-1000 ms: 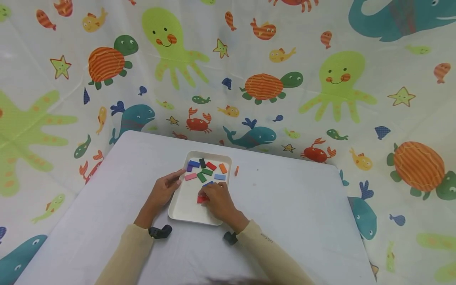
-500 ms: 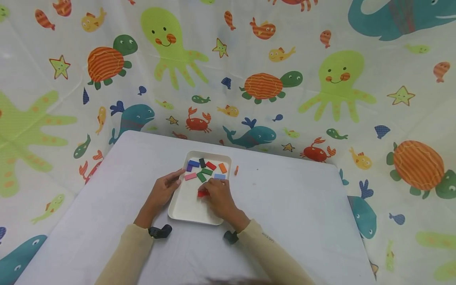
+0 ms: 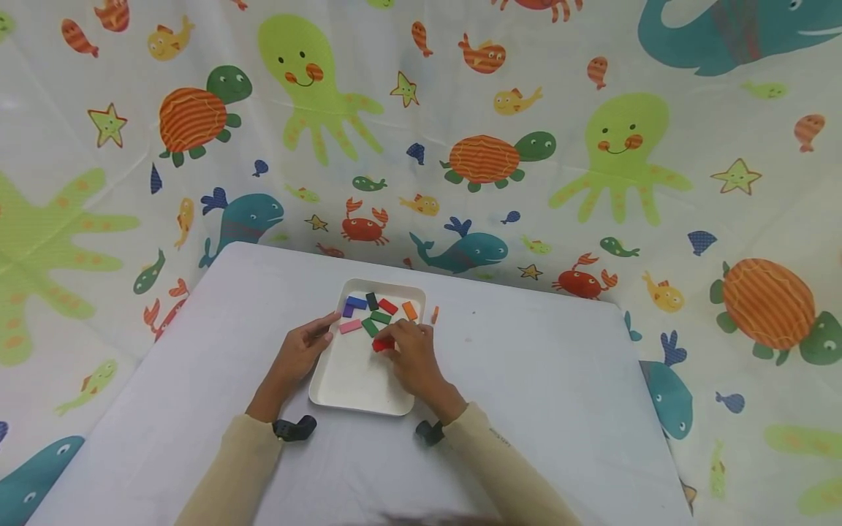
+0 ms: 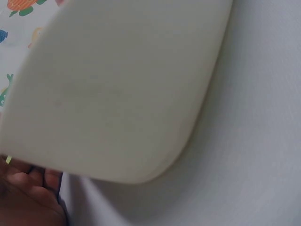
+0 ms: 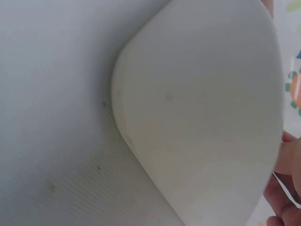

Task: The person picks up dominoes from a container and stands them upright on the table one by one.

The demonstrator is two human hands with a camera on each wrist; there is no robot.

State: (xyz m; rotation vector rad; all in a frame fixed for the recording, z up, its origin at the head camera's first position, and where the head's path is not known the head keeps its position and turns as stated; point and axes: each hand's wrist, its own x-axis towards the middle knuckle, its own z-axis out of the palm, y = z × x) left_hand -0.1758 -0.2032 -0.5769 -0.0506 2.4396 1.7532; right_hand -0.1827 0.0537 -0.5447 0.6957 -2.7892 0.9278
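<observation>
In the head view, a white tray (image 3: 358, 387) lies on the table with several small coloured rectangular blocks in its far half. My left hand (image 3: 297, 358) holds the tray's left rim. My right hand (image 3: 414, 358) is over the tray's right side and pinches a red block (image 3: 381, 345). Close to those fingers lie a green block (image 3: 371, 326) and another green block (image 3: 381, 317). A pink block (image 3: 351, 326) is near the left fingertips. Both wrist views are mostly filled by the tray's outer wall, with the blocks hidden behind it.
A blue block (image 3: 357, 302), a purple block (image 3: 347, 311), a black block (image 3: 372, 301), a second red block (image 3: 388, 307) and an orange block (image 3: 410, 310) lie at the tray's far end. Outside its right rim is another orange block (image 3: 435, 315). A sea-animal curtain (image 3: 421, 109) hangs behind the table.
My right hand has carried the red block away from me, up the tray, and now covers the light blue block and another blue one. The left hand keeps its place on the rim.
</observation>
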